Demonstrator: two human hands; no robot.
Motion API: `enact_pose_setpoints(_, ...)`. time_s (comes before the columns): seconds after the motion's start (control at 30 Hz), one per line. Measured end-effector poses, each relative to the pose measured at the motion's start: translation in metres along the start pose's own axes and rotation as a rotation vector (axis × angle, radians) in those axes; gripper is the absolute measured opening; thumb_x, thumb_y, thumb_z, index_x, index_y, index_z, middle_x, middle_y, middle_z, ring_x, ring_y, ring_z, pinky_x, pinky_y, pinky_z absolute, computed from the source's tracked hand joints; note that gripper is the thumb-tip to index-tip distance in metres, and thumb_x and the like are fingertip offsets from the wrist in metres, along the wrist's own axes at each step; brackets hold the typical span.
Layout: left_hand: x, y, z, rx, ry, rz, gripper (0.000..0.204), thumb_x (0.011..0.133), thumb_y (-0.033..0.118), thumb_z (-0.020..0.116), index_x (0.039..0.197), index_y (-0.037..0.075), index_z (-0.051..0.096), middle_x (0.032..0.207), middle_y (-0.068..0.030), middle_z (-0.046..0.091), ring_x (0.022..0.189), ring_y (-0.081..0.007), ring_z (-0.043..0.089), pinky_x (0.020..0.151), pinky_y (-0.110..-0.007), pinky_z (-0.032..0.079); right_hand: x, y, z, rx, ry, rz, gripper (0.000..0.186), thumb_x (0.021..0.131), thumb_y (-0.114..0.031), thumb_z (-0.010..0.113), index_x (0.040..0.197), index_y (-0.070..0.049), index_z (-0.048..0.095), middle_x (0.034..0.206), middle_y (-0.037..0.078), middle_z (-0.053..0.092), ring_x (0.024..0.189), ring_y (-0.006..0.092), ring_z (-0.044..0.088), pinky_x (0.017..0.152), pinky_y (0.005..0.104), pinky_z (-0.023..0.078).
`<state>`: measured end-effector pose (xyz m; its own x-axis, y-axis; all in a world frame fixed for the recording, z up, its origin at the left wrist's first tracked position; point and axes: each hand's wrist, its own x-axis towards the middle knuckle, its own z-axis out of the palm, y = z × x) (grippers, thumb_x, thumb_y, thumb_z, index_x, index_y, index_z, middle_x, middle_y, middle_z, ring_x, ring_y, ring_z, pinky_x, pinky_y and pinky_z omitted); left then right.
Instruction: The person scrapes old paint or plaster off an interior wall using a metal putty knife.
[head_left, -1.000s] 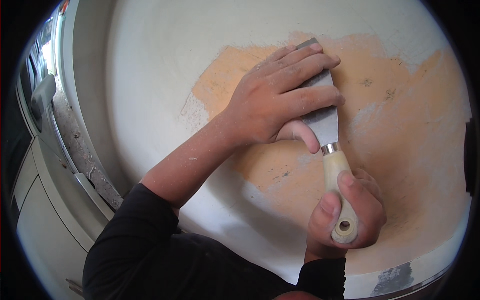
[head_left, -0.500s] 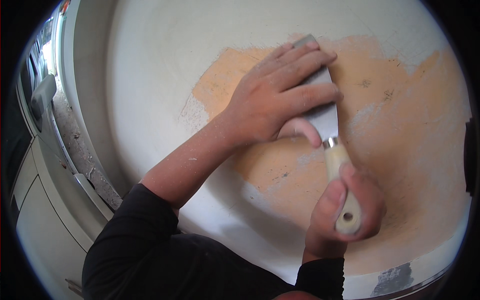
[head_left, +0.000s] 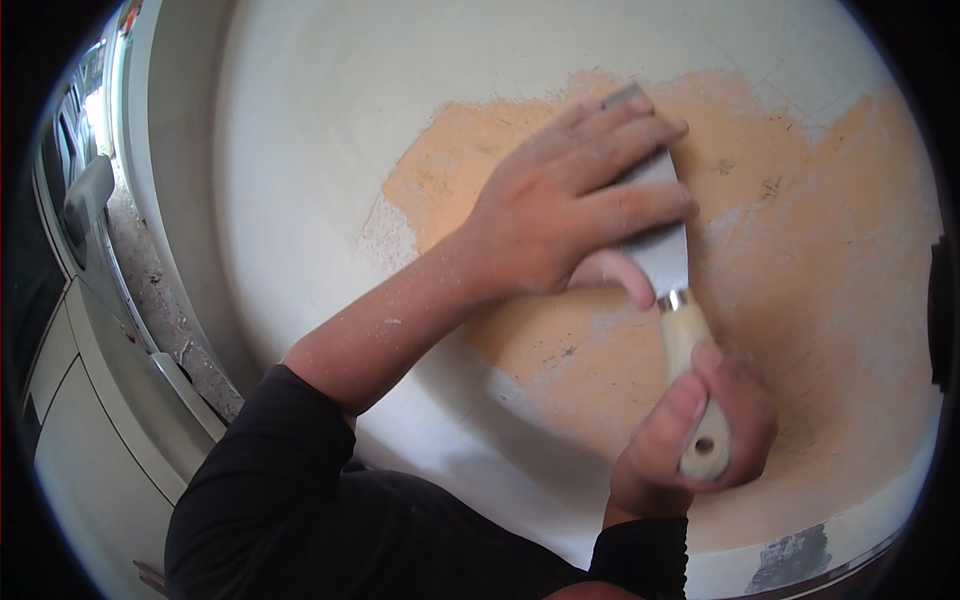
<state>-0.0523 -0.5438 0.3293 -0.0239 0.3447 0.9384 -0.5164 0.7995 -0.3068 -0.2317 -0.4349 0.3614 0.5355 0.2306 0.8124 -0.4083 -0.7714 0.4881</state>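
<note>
Orange filler shows through the white wall (head_left: 300,150) where I scrape. My right hand (head_left: 690,430) is clenched round the pale handle of the putty knife (head_left: 665,270), and my left hand (head_left: 570,215) lies flat on its steel blade, pressing it to the patch (head_left: 800,230). Too steep a tilt could gouge the surface (or the blade could slip under my fingers). No containers are in view.

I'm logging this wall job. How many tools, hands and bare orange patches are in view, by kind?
Metal-bladed scraper with cream handle: 1
Hands: 2, left hand flat on the blade, right hand around the handle
Orange scraped patch on the white wall: 1
Total: 4
</note>
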Motion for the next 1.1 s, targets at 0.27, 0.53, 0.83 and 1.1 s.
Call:
enact_pose_setpoints(0.27, 0.003, -0.006, -0.002, 0.031, 0.014, 0.010, 0.077, 0.081, 0.076, 0.043, 0.110, 0.009, 0.066, 0.128, -0.0260, 0.058, 0.119, -0.0478, 0.056, 0.098, -0.051, 0.046, 0.007, 0.002, 0.004, 0.004, 0.037, -0.011, 0.017, 0.088, -0.011, 0.065, 0.099, 0.002, 0.060, 0.061, 0.008, 0.055, 0.039, 0.0178, 0.045, 0.036, 0.0306, 0.037)
enact_pose_setpoints(0.53, 0.009, -0.006, -0.001, 0.065, 0.016, 0.007, 0.077, 0.081, 0.076, 0.044, 0.109, 0.008, 0.066, 0.128, -0.0250, 0.058, 0.117, -0.0474, 0.057, 0.096, -0.050, 0.047, 0.009, -0.001, -0.002, -0.038, -0.001, 0.030, 0.017, 0.089, -0.009, 0.065, 0.101, 0.001, 0.059, 0.063, 0.007, 0.056, 0.040, 0.0186, 0.047, 0.038, 0.0296, 0.038)
enact_pose_setpoints(0.83, 0.006, -0.003, 0.000, -0.025, 0.019, 0.013, 0.077, 0.083, 0.076, 0.042, 0.109, 0.008, 0.066, 0.128, -0.0257, 0.058, 0.118, -0.0467, 0.057, 0.097, -0.051, 0.047, 0.012, -0.005, 0.000, 0.006, 0.004, 0.033, 0.014, 0.089, -0.009, 0.065, 0.100, -0.001, 0.061, 0.062, 0.006, 0.056, 0.042, 0.0184, 0.048, 0.039, 0.0307, 0.039)
enact_pose_setpoints(1.1, 0.003, -0.001, 0.002, 0.000, 0.027, -0.025, 0.078, 0.084, 0.076, 0.041, 0.109, 0.007, 0.065, 0.128, -0.0261, 0.058, 0.118, -0.0478, 0.056, 0.098, -0.051, 0.046, 0.011, -0.006, -0.005, 0.033, -0.045, 0.039, 0.017, 0.086, -0.009, 0.070, 0.099, 0.000, 0.063, 0.068, 0.006, 0.061, 0.046, 0.0182, 0.054, 0.043, 0.0293, 0.042)
